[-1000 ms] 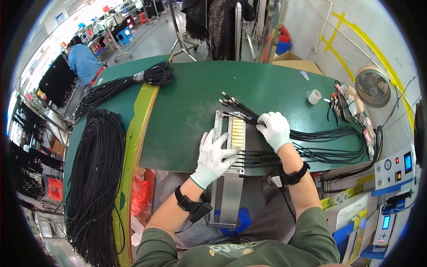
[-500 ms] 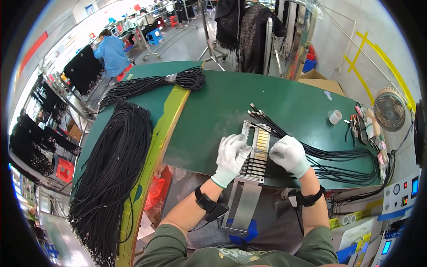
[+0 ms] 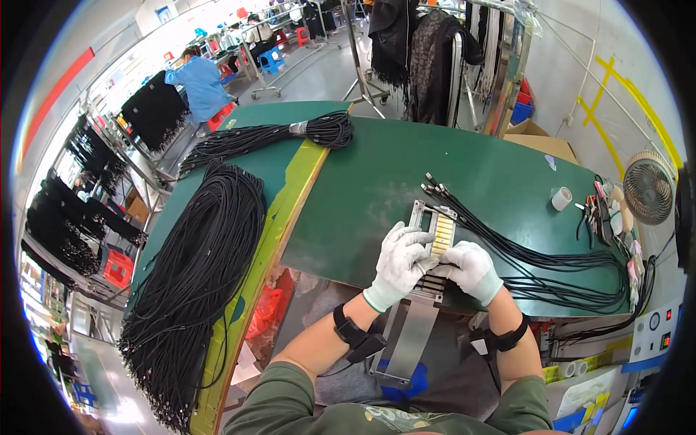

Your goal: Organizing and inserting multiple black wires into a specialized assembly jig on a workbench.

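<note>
A metal fixture (image 3: 418, 212) with a row of yellow slots (image 3: 444, 233) lies at the table's near edge. Several short black cable ends sit side by side in its lower part, partly hidden by my hands. My left hand (image 3: 400, 262), in a white glove, bends over the fixture's left side, fingertips pinched at a black cable (image 3: 448, 266). From the right, my gloved right hand (image 3: 471, 271) pinches the same cable close to the left fingertips. The cable's tip is hidden by the gloves. Beyond the fixture, a bundle of black cables with metal ends (image 3: 493, 235) loops to the right.
A big heap of black cables (image 3: 203, 268) and a tied bundle (image 3: 272, 133) lie on the left of the green table (image 3: 391, 152). At right are a white roll (image 3: 561, 198), pliers (image 3: 584, 221) and a fan (image 3: 648, 187). A person in blue (image 3: 197, 85) sits far left.
My right hand has moved left to the fixture, and its fingers now meet the left fingertips at a cable. My left hand has shifted over the slots. The whole view has moved slightly.
</note>
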`<state>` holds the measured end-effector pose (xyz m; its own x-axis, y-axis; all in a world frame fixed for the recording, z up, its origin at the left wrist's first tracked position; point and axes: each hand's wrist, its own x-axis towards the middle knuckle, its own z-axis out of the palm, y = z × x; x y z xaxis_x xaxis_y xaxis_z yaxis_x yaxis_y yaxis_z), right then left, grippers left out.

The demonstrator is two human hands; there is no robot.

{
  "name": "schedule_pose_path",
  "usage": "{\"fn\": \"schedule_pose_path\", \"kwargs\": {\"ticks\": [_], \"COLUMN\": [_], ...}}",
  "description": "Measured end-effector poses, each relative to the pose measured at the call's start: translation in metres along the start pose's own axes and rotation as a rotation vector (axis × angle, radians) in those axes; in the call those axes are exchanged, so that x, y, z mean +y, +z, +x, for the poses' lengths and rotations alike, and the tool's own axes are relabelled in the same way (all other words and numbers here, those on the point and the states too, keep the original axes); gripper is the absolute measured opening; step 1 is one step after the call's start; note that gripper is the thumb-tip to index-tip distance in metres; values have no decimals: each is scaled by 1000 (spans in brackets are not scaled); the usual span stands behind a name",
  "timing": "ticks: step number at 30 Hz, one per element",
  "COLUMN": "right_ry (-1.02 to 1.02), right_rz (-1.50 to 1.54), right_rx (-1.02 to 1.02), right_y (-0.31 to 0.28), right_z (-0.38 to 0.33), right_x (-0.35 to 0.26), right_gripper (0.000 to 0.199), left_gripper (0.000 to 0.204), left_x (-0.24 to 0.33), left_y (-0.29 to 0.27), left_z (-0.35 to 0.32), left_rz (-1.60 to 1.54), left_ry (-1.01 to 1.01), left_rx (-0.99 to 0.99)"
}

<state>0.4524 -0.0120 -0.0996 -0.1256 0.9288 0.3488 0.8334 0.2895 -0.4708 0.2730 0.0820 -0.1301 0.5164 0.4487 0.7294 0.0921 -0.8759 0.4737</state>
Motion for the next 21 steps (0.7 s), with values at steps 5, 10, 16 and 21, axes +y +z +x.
{"fn": "schedule_pose_path", "kwargs": {"ticks": [5, 10, 16, 21], "right_ry": [-69, -41, -114, 117], "right_rz": [-90, -96, -115, -48], "right_rx": [132, 214, 438, 792], "right_y": [6, 30, 38, 5], "right_z": [4, 2, 18, -60], "right_x": [-16, 9, 10, -24], "right_gripper": [20, 21, 20, 15], "left_gripper": [19, 13, 26, 30], "left_x": [-4, -12, -44, 1], "left_y": [-8, 3, 2, 19], "left_z": [-7, -5, -15, -3], "left_rz": [-50, -48, -195, -151], "left_ry": [-76, -61, -356, -352], "left_rx": [-12, -72, -173, -122]}}
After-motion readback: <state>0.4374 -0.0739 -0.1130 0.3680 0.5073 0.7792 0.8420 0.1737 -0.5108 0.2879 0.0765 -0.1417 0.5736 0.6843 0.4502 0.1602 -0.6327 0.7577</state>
